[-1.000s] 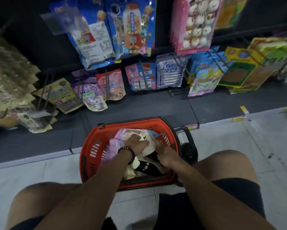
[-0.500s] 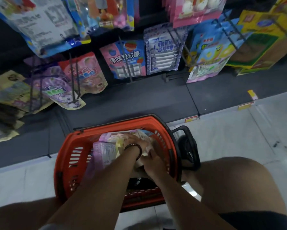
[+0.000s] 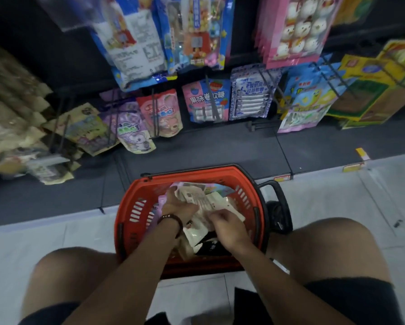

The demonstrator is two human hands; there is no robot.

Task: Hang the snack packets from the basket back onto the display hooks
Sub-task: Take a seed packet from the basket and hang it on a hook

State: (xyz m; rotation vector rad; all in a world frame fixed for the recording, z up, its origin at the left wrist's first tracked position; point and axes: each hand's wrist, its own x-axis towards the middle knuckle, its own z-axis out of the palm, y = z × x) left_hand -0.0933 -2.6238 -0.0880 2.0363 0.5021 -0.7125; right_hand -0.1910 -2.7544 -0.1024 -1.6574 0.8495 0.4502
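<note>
Several snack packets (image 3: 198,198) in basket (image 3: 192,171); left hand (image 3: 179,206), right hand (image 3: 228,227) grip them.

Pretty clearly a shop, right in the snack aisle. Rows of bright snack packets (image 3: 206,100) hang off metal display hooks (image 3: 155,113) on a dark back panel (image 3: 63,66), several deep of the same item (classic retail). Little yellow price tags (image 3: 352,167) stick to the edge of the base shelf (image 3: 208,148), and a red plastic shopping basket (image 3: 192,171) sits on the pale tiled floor (image 3: 337,198).
</note>
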